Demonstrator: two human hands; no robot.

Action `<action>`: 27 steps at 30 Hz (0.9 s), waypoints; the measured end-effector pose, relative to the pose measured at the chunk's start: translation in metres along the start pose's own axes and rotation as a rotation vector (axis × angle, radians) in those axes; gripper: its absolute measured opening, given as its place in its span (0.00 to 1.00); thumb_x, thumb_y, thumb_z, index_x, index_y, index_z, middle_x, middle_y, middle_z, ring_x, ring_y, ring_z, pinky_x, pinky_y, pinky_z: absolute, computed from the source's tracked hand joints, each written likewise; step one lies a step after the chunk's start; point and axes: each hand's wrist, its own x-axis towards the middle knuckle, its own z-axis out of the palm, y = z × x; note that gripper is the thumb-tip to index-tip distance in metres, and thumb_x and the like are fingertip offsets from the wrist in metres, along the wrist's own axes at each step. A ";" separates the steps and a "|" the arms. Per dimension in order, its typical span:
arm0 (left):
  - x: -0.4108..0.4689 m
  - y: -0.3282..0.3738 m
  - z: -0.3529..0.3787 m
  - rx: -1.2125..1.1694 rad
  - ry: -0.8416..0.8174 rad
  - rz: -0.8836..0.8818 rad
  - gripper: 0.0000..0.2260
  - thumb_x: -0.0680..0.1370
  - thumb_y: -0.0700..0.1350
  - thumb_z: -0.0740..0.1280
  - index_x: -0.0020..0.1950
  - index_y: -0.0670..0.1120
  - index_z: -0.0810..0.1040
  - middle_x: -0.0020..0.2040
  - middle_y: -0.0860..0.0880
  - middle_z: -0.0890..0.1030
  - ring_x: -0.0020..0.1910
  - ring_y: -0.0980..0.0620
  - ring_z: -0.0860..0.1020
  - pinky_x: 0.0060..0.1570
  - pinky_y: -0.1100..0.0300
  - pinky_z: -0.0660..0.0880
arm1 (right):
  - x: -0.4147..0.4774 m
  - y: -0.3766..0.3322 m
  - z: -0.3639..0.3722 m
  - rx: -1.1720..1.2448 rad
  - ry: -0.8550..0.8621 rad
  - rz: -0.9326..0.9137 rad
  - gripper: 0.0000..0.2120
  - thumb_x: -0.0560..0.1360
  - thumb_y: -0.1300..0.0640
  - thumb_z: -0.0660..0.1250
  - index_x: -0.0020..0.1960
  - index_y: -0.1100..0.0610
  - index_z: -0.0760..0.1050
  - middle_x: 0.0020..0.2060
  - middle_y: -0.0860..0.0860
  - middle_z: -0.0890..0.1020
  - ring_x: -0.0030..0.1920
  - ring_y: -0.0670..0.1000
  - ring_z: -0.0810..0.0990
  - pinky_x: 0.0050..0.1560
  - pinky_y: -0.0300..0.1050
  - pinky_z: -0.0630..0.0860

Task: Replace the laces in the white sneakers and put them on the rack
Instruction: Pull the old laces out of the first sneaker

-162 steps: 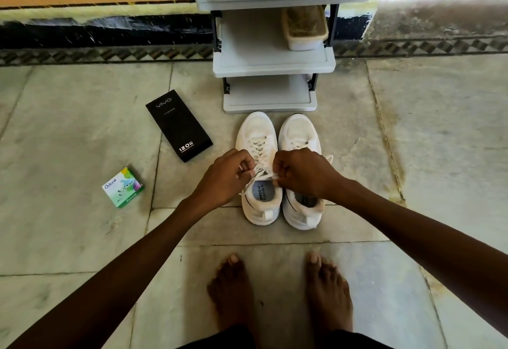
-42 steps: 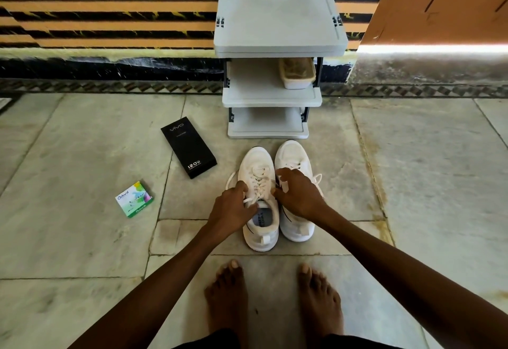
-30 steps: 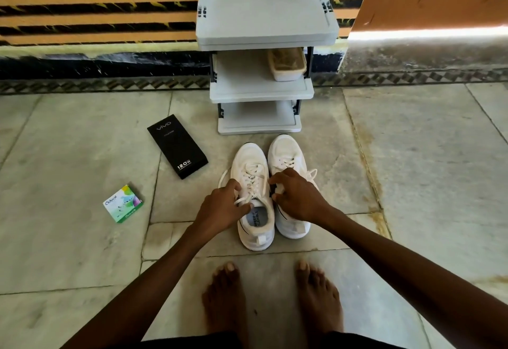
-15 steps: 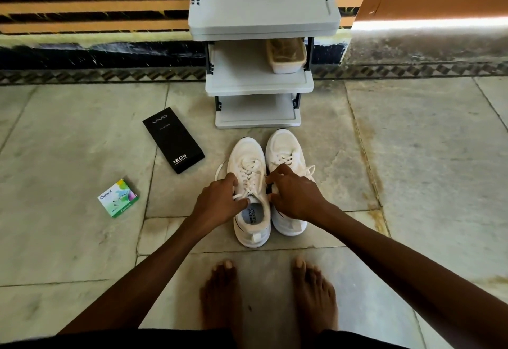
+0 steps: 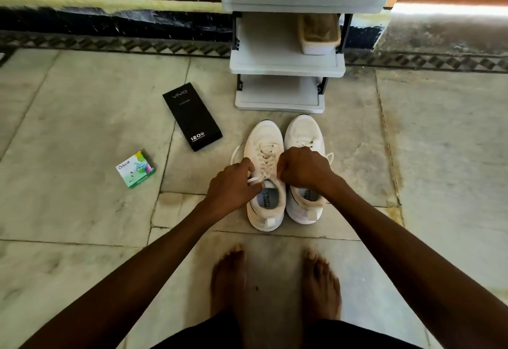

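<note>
Two white sneakers stand side by side on the stone floor, toes toward the rack. Over the left sneaker (image 5: 264, 139) both hands work its white lace (image 5: 266, 159). My left hand (image 5: 233, 186) pinches a lace end at the shoe's left side, and a loop of lace curves out beyond it. My right hand (image 5: 303, 168) is curled over the lace on the tongue's right and covers part of the right sneaker (image 5: 302, 131), which is laced. The grey shoe rack (image 5: 286, 62) stands just beyond the toes.
A beige basket (image 5: 319, 34) sits on the rack's middle shelf at the right. A black box (image 5: 192, 116) and a small green and white box (image 5: 135, 169) lie on the floor to the left. My bare feet (image 5: 275, 285) stand behind the sneakers. A wall runs behind the rack.
The hands stayed on the left sneaker's lace, shifting slightly up the tongue as they pull. A lace loop now sticks out to the shoe's left. The camera view drifted and moved closer.
</note>
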 end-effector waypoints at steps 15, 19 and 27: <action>-0.001 -0.023 -0.006 -0.066 -0.072 0.079 0.17 0.75 0.60 0.69 0.57 0.51 0.74 0.51 0.52 0.81 0.49 0.50 0.79 0.49 0.50 0.78 | -0.014 -0.006 0.008 -0.001 0.032 -0.031 0.20 0.64 0.46 0.79 0.47 0.48 0.72 0.50 0.50 0.81 0.50 0.53 0.79 0.42 0.45 0.72; 0.013 -0.016 -0.008 -0.077 -0.111 0.063 0.20 0.73 0.61 0.71 0.56 0.49 0.72 0.46 0.52 0.80 0.46 0.51 0.79 0.48 0.52 0.77 | -0.015 0.000 0.012 0.029 0.057 -0.032 0.18 0.66 0.46 0.77 0.50 0.48 0.73 0.50 0.49 0.81 0.50 0.53 0.79 0.44 0.46 0.73; 0.024 -0.008 -0.010 0.025 -0.157 0.062 0.24 0.73 0.62 0.70 0.58 0.48 0.69 0.45 0.51 0.78 0.47 0.48 0.79 0.45 0.53 0.74 | -0.014 0.004 0.015 0.016 0.085 -0.059 0.20 0.67 0.46 0.76 0.54 0.49 0.73 0.49 0.50 0.81 0.49 0.53 0.79 0.41 0.45 0.69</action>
